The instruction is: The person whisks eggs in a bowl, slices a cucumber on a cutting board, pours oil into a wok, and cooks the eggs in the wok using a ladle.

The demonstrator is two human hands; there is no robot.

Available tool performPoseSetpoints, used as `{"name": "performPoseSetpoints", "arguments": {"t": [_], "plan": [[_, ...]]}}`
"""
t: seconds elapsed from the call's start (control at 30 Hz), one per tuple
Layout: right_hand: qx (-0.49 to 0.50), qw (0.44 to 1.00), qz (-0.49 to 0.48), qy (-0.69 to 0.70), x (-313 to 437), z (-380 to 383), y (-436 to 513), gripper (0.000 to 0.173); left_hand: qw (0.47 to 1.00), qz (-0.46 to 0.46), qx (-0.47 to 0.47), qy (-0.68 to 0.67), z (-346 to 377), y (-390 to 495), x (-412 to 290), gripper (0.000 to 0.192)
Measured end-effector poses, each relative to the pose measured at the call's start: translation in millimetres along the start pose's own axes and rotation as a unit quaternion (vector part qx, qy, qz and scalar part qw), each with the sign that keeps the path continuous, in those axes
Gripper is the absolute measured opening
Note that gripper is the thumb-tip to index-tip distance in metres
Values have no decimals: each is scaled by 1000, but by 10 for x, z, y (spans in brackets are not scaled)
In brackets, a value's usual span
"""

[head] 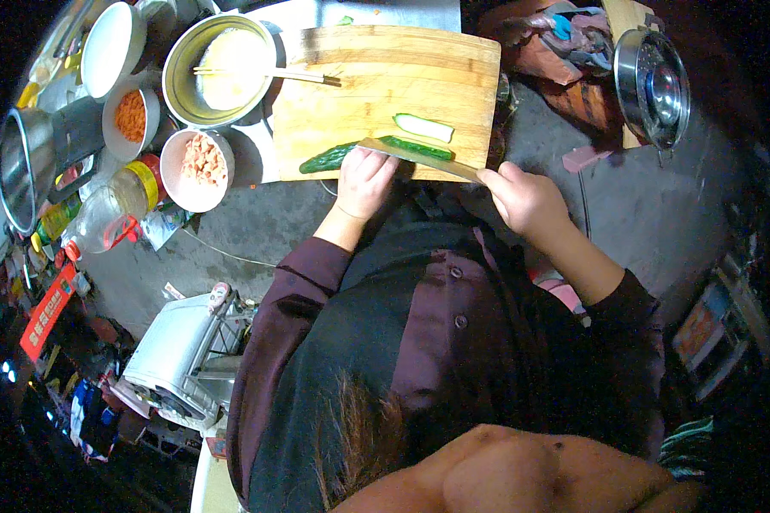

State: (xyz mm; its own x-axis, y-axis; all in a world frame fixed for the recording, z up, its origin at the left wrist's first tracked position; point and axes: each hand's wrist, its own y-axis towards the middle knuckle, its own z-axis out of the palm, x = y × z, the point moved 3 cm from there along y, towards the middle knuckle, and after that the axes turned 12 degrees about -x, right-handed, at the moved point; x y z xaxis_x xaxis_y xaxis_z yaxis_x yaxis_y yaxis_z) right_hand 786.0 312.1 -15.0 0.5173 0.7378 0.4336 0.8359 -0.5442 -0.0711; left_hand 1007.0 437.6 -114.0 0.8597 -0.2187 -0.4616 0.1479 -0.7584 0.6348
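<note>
A wooden cutting board (385, 96) lies before me. My right hand (529, 195) grips the handle end of a kitchen knife (423, 159), whose blade slants across a green cucumber (327, 159) near the board's front edge. My left hand (367, 176) presses on the cucumber beside the blade's tip, its fingers close together and partly hidden. Behind the knife, a cut cucumber piece (425, 127) lies with its pale inner face up.
Left of the board stand a metal pot (173, 96) with chopsticks (289, 75) across its rim, a bowl of chopped pink pieces (197, 172), a bowl of orange bits (130, 117) and plastic bottles (112, 208). A steel colander (651, 90) is at the right.
</note>
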Motion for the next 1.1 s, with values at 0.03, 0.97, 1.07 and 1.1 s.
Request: {"name": "performPoseSetpoints", "arguments": {"t": [0.03,0.97,1.07,1.1], "plan": [[-1,1000,-5,0,-1,2,5,25,1000,-3,2,-2,2,-5,3,28],[-107,993,2,55,28,563,471,25,999,-19,13,34,-139,51,-23,31],[-72,996,-3,61,112,367,381,27,999,-32,20,15,-133,40,29,30],[-55,997,-8,62,144,289,329,27,1000,-24,8,8,-138,33,30,29]]}}
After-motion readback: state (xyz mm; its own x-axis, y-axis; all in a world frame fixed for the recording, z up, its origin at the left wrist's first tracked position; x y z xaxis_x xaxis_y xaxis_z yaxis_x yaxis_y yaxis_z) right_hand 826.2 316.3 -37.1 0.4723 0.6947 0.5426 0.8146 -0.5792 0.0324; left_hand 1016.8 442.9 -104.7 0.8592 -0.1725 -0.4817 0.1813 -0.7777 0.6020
